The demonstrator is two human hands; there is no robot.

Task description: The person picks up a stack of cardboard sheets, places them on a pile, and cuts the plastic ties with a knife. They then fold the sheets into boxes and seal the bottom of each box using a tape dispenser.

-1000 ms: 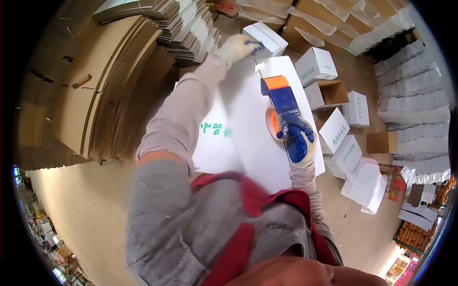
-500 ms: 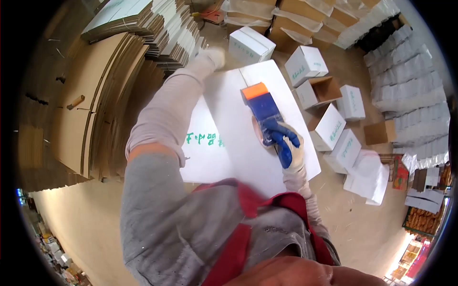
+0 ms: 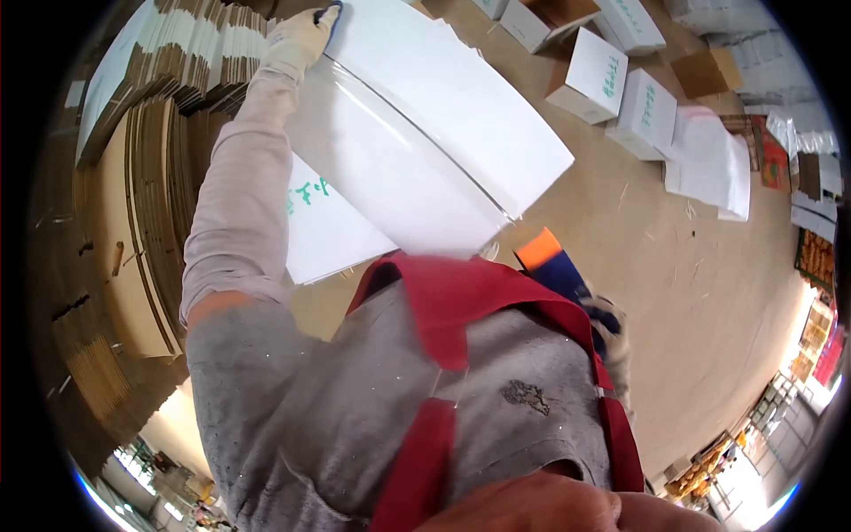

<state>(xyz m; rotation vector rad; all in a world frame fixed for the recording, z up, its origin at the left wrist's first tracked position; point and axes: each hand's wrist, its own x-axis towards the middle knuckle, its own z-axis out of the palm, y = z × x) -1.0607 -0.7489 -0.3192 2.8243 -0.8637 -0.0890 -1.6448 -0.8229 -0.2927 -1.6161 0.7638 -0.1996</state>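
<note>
A large white cardboard box (image 3: 425, 115) lies before my body, with a dark seam running across its upper face and a glossy strip beside part of it. My left hand (image 3: 301, 40), in a pale glove with blue fingertips, reaches to the far left corner of this box, its fingers bent over the edge. My right hand (image 3: 608, 324), gloved in blue and cream, is beside my right side, wrapped round a blue tape dispenser (image 3: 560, 273) with an orange end. The dispenser is apart from the box. Part of my right hand is shadowed and hidden by my apron strap.
Under the box lies a white cardboard sheet (image 3: 332, 235) with green lettering. Stacked flat cardboard (image 3: 133, 222) stands at the left, with more white-edged sheets (image 3: 199, 53) behind. Several white boxes (image 3: 589, 75) sit on the floor at the upper right, near a white sack (image 3: 709, 164).
My right hand has drawn the tape dispenser off the box and back to my right side. My left hand is now at the box's far corner. The box sits turned, and the view has shifted.
</note>
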